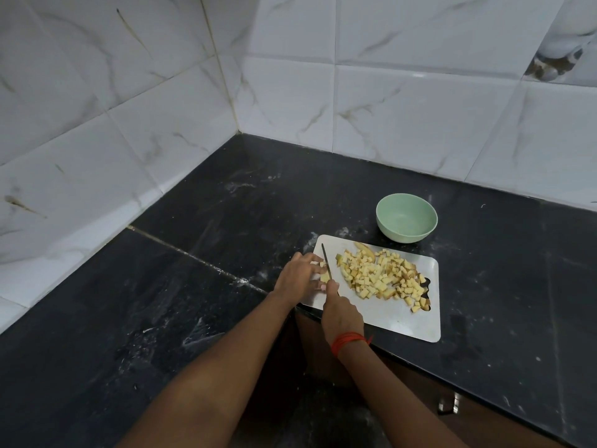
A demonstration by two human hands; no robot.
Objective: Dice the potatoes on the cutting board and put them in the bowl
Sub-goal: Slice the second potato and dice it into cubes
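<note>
A pale rectangular cutting board (397, 315) lies on the black stone tabletop (193, 318), its near corner reaching the tabletop's front edge. The left hand (298, 274) rests at the board's left end, its fingers (318, 270) curled down and pressed on a small potato piece (324, 278), which sits on the board between the fingertips and the blade. The right hand (340, 313) grips the handle of a knife (326, 258); its fingers are wrapped tightly round the handle, which the hand hides. The thin blade points away from the person and stands right against the left fingertips, touching the potato piece. To the right of the blade, a loose heap of diced potatoes (381, 276) covers the middle and right of the board, yellow cubes with brown skin on some, and a few dice lie near the board's handle cut-out at its right edge. A light green bowl (405, 219) stands upright on the tabletop just beyond the board's far edge, its smooth inside showing to the bottom. A red thread (349, 341) circles the right wrist. White marbled wall tiles (387, 108) rise behind the tabletop.
</note>
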